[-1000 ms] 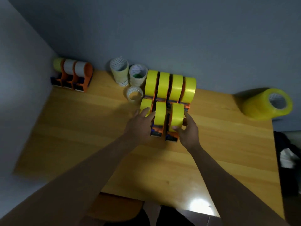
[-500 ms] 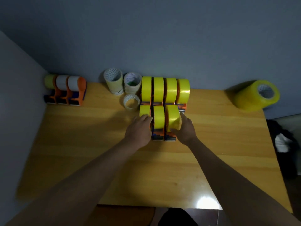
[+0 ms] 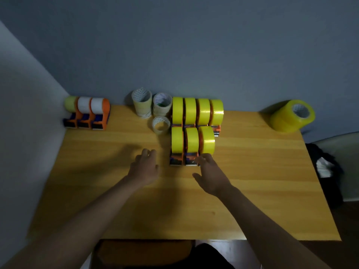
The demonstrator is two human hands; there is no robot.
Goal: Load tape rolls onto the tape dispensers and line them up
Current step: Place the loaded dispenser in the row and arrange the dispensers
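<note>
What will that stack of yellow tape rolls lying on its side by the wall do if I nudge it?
The stack of yellow tape rolls lies on its curved side, so it would probably roll. It sits near the table's right edge, so it might roll off. Being several rolls, it likely feels heavy and may separate.

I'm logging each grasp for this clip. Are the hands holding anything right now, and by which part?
Nothing is held. The left hand hovers open over the table; the right hand is open, fingertips at the front of the nearest dispenser.

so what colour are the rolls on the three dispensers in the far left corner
Two rolls are white, the leftmost one pale yellow-green; seen in the head view.
</note>
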